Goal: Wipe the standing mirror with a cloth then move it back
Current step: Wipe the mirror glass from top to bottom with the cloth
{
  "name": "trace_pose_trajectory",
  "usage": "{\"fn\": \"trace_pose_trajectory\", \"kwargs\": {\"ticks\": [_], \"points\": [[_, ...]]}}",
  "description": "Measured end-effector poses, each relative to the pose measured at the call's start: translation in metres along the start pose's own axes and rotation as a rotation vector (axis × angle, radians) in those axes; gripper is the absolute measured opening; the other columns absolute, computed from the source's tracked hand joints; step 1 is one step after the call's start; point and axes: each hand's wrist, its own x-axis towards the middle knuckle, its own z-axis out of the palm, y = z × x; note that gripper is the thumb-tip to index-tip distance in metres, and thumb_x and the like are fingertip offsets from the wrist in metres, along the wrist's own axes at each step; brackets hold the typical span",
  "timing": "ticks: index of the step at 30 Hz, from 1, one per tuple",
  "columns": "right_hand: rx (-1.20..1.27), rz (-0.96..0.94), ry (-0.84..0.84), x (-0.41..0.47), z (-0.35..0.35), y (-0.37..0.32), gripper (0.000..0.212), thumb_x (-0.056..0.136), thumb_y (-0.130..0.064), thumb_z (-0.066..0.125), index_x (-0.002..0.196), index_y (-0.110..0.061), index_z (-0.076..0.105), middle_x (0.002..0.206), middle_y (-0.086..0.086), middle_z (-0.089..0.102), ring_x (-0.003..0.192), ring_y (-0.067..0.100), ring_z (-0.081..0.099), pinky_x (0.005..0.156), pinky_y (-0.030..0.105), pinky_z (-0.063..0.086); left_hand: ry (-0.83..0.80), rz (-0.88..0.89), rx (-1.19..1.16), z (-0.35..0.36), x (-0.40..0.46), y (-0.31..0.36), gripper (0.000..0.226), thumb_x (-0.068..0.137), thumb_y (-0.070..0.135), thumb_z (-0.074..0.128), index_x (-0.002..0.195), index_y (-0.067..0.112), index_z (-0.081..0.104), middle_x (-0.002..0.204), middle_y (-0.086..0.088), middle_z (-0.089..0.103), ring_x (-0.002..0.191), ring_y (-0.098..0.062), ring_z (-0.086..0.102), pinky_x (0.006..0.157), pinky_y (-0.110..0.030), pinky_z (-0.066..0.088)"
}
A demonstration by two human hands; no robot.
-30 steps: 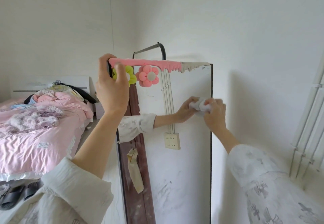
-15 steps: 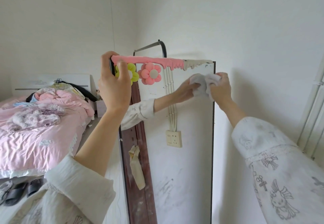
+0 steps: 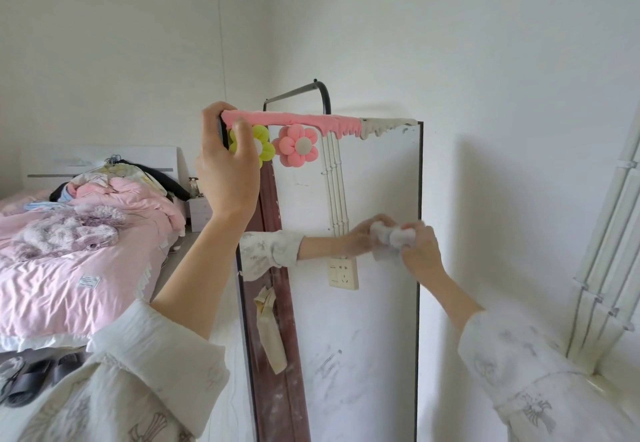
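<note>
Writing is showing only on a small white tag (image 3: 89,281) sewn to the pink quilt (image 3: 69,261) on the bed far to the left of the grip, and it is too small to read (nothing else in view is carrying a legible label or brand).

The mirror (image 3: 363,303) is standing upright against the white wall, its long axis running vertically and its glass facing the person. The left hand (image 3: 227,171) is gripping its top left corner, fingers curling over the upper edge and the thumb pressing on the front. Just right of that grip, a yellow flower (image 3: 263,145) and a pink flower (image 3: 297,145) are hanging from pink trim (image 3: 294,121) running along the top edge.

The right hand (image 3: 417,254) is bunching a white cloth (image 3: 393,235) in curled fingers and pressing it on the glass near the right edge, about midway down the visible pane and well below the left grip. The cloth and fingers are blurring, so the exact finger positions are hard to tell.

Left of the cloth, the glass is reflecting the arm, a wall socket (image 3: 343,273) and white conduits. Below the cloth, grey smears (image 3: 332,362) are marking the lower glass.
</note>
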Motion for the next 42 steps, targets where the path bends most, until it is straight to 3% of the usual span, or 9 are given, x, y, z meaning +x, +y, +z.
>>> {"fn": "trace_pose_trajectory", "kwargs": {"ticks": [5,12,15,21,26,31,35,39,42], "points": [[0.342,0.030,0.092,0.053,-0.027,-0.065,0.030,0.086,-0.002,0.049,0.115,-0.005,0.044,0.100,0.006,0.048,0.094,0.023,0.051,0.082,0.035,0.046,0.000,0.004,-0.023,0.002,0.000,-0.002,0.013,0.084,0.027,0.036,0.089,0.034,0.045,0.065,0.010,0.055,0.060,-0.013,0.053,0.063,-0.047,0.052],[0.238,-0.211,0.017,0.041,-0.016,-0.087,0.017,0.083,0.008,0.046,0.091,-0.004,0.056,0.090,0.012,0.055,0.080,0.023,0.054,0.060,0.019,0.045,-0.004,-0.001,-0.011,0.001,0.002,-0.004,0.013,0.084,0.027,0.036,0.090,0.034,0.045,0.063,0.015,0.055,0.061,-0.013,0.055,0.065,-0.044,0.052],[0.174,-0.184,-0.107,-0.006,0.009,-0.053,0.018,0.083,0.009,0.050,0.096,0.003,0.060,0.102,0.019,0.057,0.090,0.028,0.055,0.071,0.033,0.046,-0.003,-0.007,-0.008,-0.001,0.004,-0.005,0.013,0.084,0.027,0.035,0.090,0.033,0.045,0.068,0.009,0.056,0.069,-0.024,0.058,0.066,-0.048,0.052],[-0.040,-0.176,-0.287,-0.052,0.008,-0.015,0.022,0.082,0.002,0.055,0.098,-0.011,0.064,0.082,-0.012,0.042,0.080,0.015,0.048,0.061,0.002,0.037,-0.011,-0.012,-0.018,-0.002,0.003,-0.003,0.013,0.082,0.028,0.035,0.089,0.033,0.045,0.072,-0.002,0.060,0.072,-0.029,0.060,0.066,-0.051,0.052],[0.037,-0.082,0.078,0.004,-0.012,-0.044,0.029,0.084,-0.002,0.050,0.113,-0.003,0.049,0.104,0.007,0.048,0.089,0.020,0.049,0.068,0.018,0.038,-0.028,0.017,-0.037,0.003,-0.003,0.002,0.012,0.084,0.029,0.035,0.090,0.033,0.046,0.070,0.001,0.060,0.070,-0.029,0.060,0.064,-0.052,0.053],[0.117,-0.172,0.148,0.047,-0.015,-0.085,0.023,0.089,-0.008,0.047,0.111,-0.001,0.052,0.110,0.016,0.052,0.095,0.025,0.051,0.074,0.022,0.037,-0.044,-0.025,-0.044,0.009,-0.004,-0.004,0.016,0.078,0.032,0.037,0.091,0.035,0.046,0.074,-0.001,0.063,0.068,-0.025,0.060,0.067,-0.051,0.053],[0.096,-0.246,0.057,0.026,-0.003,-0.088,0.026,0.086,-0.002,0.049,0.112,-0.003,0.053,0.107,0.015,0.052,0.090,0.026,0.053,0.071,0.024,0.039,-0.207,0.008,0.006,0.017,-0.014,-0.002,0.044,0.065,0.044,0.041,0.104,0.026,0.046,0.100,-0.012,0.061,0.088,-0.026,0.058,0.083,-0.051,0.050],[0.060,-0.488,-0.108,-0.039,0.013,-0.073,0.026,0.074,0.014,0.051,0.098,0.004,0.060,0.089,-0.003,0.047,0.084,0.030,0.058,0.069,0.030,0.048,-0.005,0.036,-0.015,-0.007,0.012,-0.010,0.014,0.080,0.034,0.033,0.091,0.034,0.043,0.068,0.020,0.055,0.062,-0.005,0.051,0.061,-0.034,0.045],[-0.092,-0.486,-0.329,-0.074,0.021,-0.047,0.034,0.073,0.014,0.054,0.104,0.002,0.062,0.095,0.016,0.049,0.092,0.036,0.055,0.080,0.037,0.046,0.007,0.008,-0.025,0.003,0.005,-0.007,0.014,0.082,0.027,0.035,0.089,0.034,0.045,0.059,0.016,0.053,0.059,-0.011,0.053,0.060,-0.038,0.049]]}}
